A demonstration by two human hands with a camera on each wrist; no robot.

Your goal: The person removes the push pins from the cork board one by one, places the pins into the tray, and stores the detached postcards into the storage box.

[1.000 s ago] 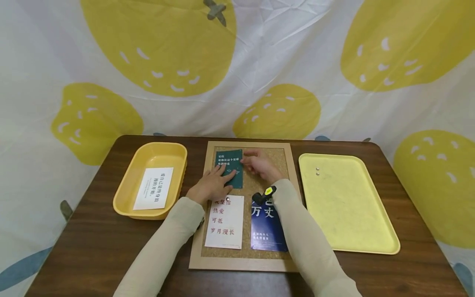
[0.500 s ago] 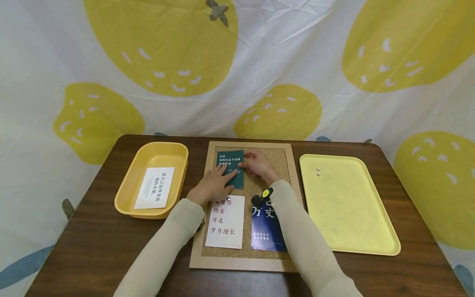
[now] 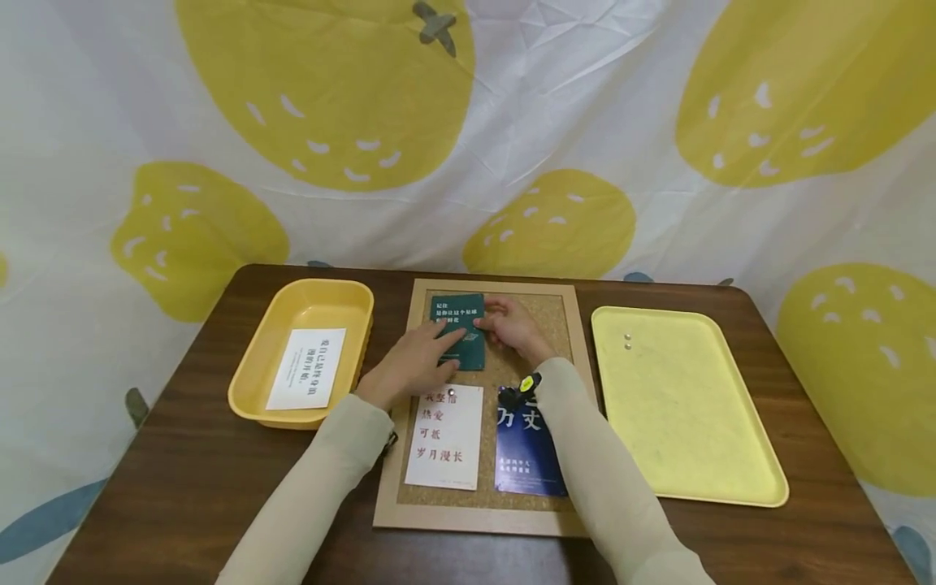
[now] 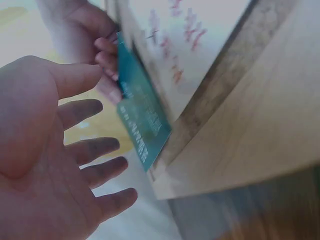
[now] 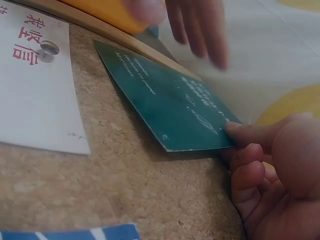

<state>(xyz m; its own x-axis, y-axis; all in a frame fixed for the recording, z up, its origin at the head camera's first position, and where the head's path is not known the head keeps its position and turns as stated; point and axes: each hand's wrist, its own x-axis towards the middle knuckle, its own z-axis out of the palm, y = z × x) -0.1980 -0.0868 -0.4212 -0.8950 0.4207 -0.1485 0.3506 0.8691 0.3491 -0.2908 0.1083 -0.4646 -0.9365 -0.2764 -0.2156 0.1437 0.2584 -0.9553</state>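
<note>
A dark green card with white print lies at the top left of the cork board. My right hand pinches its right edge, thumb on top; in the right wrist view that card is tilted up off the cork. My left hand, fingers spread and straight, hovers over the card's left part, apart from it in the wrist views. Below lies a white card with red characters and a silver pushpin at its top. A blue card is partly hidden by my right forearm.
To the left, an orange-yellow basin holds a white printed card. A pale yellow tray on the right carries two small silver pins. A lemon-patterned cloth hangs behind the brown table.
My left hand has come up off the green card and drawn slightly left. The right hand has moved from beside the card's right edge to pinching it.
</note>
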